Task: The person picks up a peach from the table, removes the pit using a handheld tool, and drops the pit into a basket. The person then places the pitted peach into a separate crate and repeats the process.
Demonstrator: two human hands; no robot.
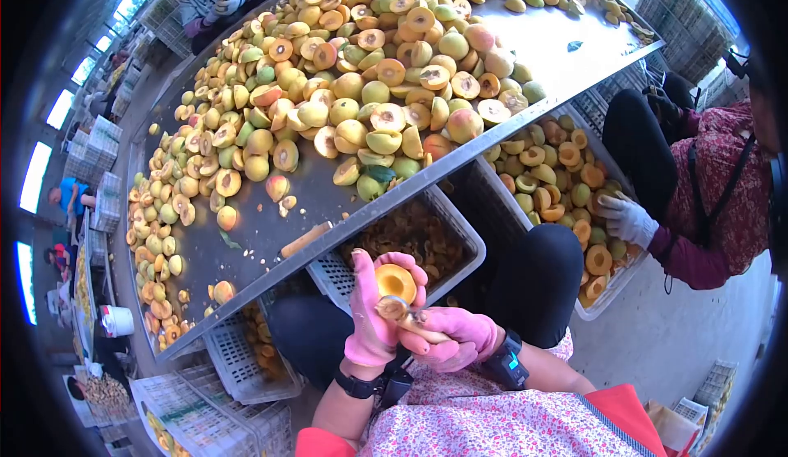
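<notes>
My left hand [367, 313], in a pink glove, is closed around a halved yellow peach [396, 281]; its cut face and round hollow are turned up. In my right hand [460, 338], also pink-gloved, is a pitting tool with a pale handle [423, 331]. The tool's rounded brown end [392, 307] lies right at the lower rim of the peach half, close to my left thumb's base. Both hands are over my lap, near the table edge. Below the edge stands a white crate [464, 235] with brownish scraps in it.
A metal-edged table [271, 272] bears a large heap of halved and whole peaches [328, 112]. A wooden stick [306, 239] lies along its edge. To the right, a co-worker's gloved hand [628, 221] is at a crate of peach halves [595, 281]. Another crate [238, 367] stands at left.
</notes>
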